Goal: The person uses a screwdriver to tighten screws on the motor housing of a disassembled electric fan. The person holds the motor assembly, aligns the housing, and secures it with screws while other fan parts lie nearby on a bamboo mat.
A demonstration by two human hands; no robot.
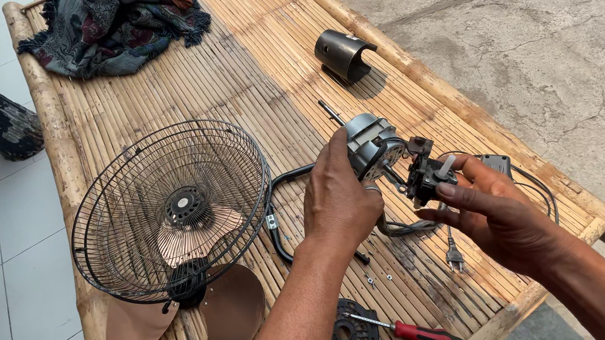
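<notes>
Up above the bamboo bench (452, 111), we hold a grey fan motor (370, 145) in the air, over the middle of the bench. Our left hand (336, 200) is wrapped around the round side of the motor, fingers curled tight. A thin metal shaft (330, 112) sticks out of the motor's far end. Our right hand (495, 210) pinches the small black part (425, 173) at the back of the motor with the thumb and fingertips.

Black wires (541, 188) run from the motor down to a plug (455, 257) lying on the bench. Just under our hands we see a bent black tube (279, 194) and some tiny screws (371, 282).

Near our left arm lie a red-handled screwdriver (418, 335) and a round black plastic piece (352, 335). Further left sit the wire fan guard (173, 205) and the brown fan blades (213, 312). Far off at the back rest a curved black cover (343, 54) and a dark patterned cloth (118, 21).
</notes>
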